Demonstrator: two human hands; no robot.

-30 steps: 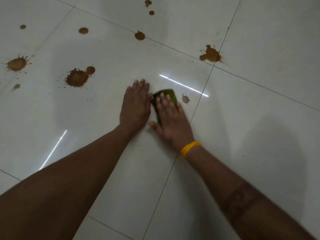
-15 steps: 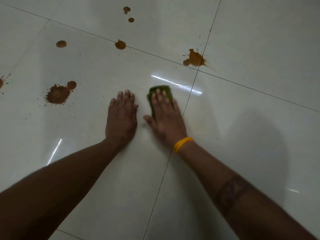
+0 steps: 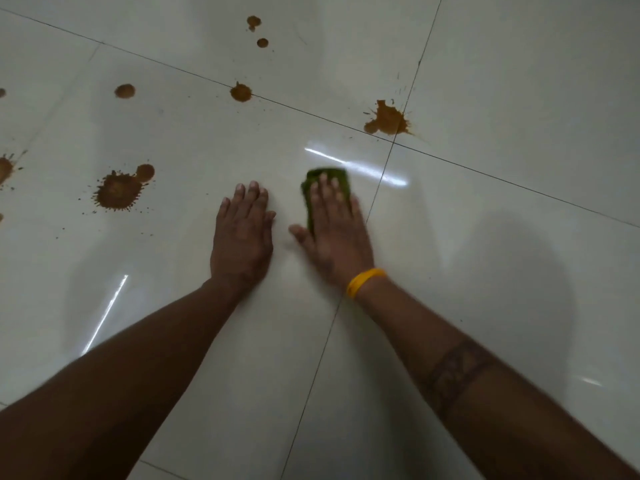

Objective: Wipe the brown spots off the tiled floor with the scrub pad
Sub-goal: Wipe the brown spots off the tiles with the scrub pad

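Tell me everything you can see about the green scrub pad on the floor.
The scrub pad is dark green and looks like a rough, fibrous, roughly rectangular sheet, slightly blurred. It lies flat on a glossy pale tile, just left of a grout line and below a bright light streak. The right hand presses it down with straight fingers, covering most of it; only its far end and left edge show. No brown spot touches it.

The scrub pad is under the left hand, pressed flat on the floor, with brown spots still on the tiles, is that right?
Not quite. The head view shows the scrub pad under the right hand, pressed flat; the left hand rests bare on the tiled floor. Brown spots still remain.
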